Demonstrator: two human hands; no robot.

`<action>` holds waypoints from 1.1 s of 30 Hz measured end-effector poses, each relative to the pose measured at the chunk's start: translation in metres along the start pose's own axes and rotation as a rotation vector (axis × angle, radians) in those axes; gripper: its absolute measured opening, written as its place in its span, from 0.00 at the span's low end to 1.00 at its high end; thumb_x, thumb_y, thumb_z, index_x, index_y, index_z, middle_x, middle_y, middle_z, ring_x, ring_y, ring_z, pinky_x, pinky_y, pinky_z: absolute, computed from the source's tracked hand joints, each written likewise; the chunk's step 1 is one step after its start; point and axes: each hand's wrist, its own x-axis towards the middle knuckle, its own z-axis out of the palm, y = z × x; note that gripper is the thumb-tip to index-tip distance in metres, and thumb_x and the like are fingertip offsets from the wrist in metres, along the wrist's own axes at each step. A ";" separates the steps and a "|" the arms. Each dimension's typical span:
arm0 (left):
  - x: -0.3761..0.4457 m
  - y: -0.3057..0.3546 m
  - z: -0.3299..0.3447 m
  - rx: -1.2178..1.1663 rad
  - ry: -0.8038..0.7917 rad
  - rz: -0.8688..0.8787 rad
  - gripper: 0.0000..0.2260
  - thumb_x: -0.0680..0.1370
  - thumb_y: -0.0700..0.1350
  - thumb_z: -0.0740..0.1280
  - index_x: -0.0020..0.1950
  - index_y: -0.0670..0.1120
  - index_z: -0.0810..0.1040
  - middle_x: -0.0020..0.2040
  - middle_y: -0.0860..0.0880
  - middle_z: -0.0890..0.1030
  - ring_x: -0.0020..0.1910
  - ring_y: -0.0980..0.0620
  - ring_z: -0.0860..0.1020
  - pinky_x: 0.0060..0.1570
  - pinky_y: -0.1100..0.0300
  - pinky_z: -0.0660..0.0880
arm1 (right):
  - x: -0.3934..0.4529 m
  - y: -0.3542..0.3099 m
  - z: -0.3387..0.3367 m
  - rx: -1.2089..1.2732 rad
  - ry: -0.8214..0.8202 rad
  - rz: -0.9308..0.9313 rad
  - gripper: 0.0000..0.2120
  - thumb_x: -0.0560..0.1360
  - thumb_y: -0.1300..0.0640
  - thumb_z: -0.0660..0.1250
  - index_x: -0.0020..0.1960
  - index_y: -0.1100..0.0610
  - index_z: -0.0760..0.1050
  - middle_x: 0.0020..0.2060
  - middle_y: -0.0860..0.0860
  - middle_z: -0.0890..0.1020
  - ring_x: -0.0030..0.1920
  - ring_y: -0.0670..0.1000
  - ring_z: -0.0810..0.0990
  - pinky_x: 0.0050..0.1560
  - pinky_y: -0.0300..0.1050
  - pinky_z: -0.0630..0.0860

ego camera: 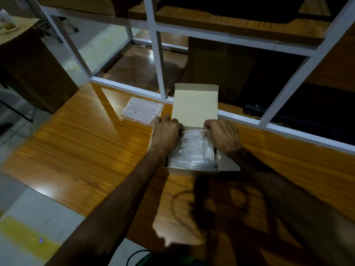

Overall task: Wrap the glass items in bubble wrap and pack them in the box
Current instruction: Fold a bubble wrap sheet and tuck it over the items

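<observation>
Fingers atop bubble-wrapped bundle inside box

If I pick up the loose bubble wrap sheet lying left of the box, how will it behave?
The bubble wrap sheet looks thin and lies flat on the table, so it will probably droop and feel very light. Its glossy plastic may be slightly slippery.

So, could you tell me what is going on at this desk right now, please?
A person is packing a small cardboard box on the wooden table. Both hands are at its far end, the left hand and right hand pressing a bubble-wrapped bundle down inside. The lid stands open behind it. A spare sheet of bubble wrap lies on the table to the left of the box. What is inside the bundle cannot be seen.
</observation>
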 end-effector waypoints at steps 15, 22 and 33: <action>0.000 -0.001 -0.008 0.098 -0.246 0.124 0.14 0.79 0.58 0.64 0.49 0.48 0.80 0.57 0.46 0.82 0.65 0.43 0.70 0.64 0.40 0.62 | -0.015 0.007 0.019 -0.255 -0.031 -0.149 0.08 0.80 0.53 0.65 0.56 0.53 0.79 0.53 0.51 0.76 0.56 0.53 0.74 0.60 0.54 0.67; 0.002 -0.015 -0.014 0.023 -0.155 0.120 0.08 0.81 0.49 0.70 0.59 0.54 0.85 0.59 0.50 0.84 0.65 0.46 0.71 0.66 0.44 0.62 | -0.011 0.017 0.015 -0.255 0.001 -0.226 0.10 0.84 0.54 0.62 0.53 0.51 0.82 0.48 0.50 0.77 0.51 0.52 0.77 0.56 0.53 0.68; 0.012 -0.016 -0.003 -0.161 -0.075 0.000 0.10 0.78 0.41 0.74 0.59 0.45 0.85 0.63 0.42 0.78 0.65 0.41 0.72 0.64 0.45 0.76 | -0.004 0.024 0.020 -0.060 0.097 -0.322 0.08 0.79 0.60 0.72 0.56 0.54 0.87 0.51 0.51 0.83 0.51 0.55 0.81 0.49 0.48 0.74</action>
